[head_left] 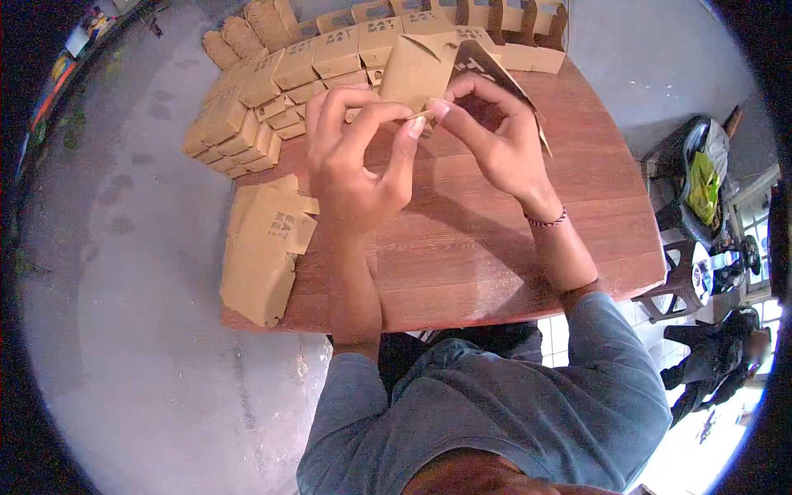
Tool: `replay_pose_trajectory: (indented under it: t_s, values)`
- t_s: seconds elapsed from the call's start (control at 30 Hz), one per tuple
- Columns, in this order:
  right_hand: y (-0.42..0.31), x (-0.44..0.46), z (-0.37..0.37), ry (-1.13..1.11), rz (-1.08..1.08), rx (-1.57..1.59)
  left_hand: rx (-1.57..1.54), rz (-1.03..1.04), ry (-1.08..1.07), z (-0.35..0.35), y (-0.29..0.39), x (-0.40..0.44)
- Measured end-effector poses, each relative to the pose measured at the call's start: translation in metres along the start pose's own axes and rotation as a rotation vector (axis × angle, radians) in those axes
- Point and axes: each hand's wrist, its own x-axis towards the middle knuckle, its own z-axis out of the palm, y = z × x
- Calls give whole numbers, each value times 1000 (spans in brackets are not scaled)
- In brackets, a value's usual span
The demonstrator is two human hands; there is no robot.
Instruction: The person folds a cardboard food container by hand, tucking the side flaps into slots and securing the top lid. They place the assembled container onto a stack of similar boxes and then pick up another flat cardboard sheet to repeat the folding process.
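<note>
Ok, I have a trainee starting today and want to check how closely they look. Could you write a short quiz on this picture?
1. True or false: the left hand and the right hand both touch the partly folded box.
2. Where does the flat printed cardboard lie?
A) On the stool
B) Toward the left edge of the table
C) On the floor
3. Fill in: the braided bracelet sits just behind the ____ hand.

Key: 1. True; 2. B; 3. right

Stacked cartons point(335, 54) on a table point(487, 239) (wood-grained) suggest a workroom.
</note>
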Motion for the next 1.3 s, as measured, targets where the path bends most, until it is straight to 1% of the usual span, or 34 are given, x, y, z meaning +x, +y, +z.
replay_pose_trajectory:
  t_s: [0.07,0.1,0.17,0.3,0.37,0.5,0.57,0.6,0.67,0.7,0.77,0.87,1.0,1.1,1.17,1.2,1.27,1.3]
  values:
    - [-5,-2,-1,-34,79,-5,-2,-4,-10,0,0,0]
    - [-7,-1,-3,-36,79,-5,-5,-7,-22,0,1,0]
    - [-8,-1,-5,-147,59,82,-31,-17,6,1,3,0]
    - [-1,-5,3,-118,28,129,-63,-29,87,2,5,-1]
    - [7,-6,0,-120,-26,-29,-60,-5,117,4,6,-1]
    - [4,-10,-1,-175,30,58,-36,49,179,7,4,-3]
    - [10,-11,1,-65,-64,-24,-63,36,178,6,5,-2]
    - [6,-11,0,-65,-65,-24,-90,23,177,5,6,-2]
    - [-4,-12,-4,-61,-199,-293,-84,-9,171,4,10,-3]
    - [-3,-12,-6,-60,-199,-292,-78,-40,164,3,12,-4]
    - [0,-13,-10,-122,-226,-424,-60,-17,164,3,13,-4]
    - [-7,-13,-7,-96,-243,-370,-47,11,179,5,13,-5]
    - [-13,-11,-7,-106,-239,-389,-11,59,209,8,11,-7]
    - [-15,-10,-8,-103,-280,-400,-49,17,177,5,15,-4]
    - [-13,-13,0,7,-162,33,-108,40,149,4,10,-4]
    - [-14,-14,-1,7,-163,34,-166,61,122,3,8,-4]
    - [-14,-16,-5,0,-105,-145,-178,90,111,2,5,-3]
    - [-14,-17,-5,0,-105,-145,-190,119,101,2,4,-3]
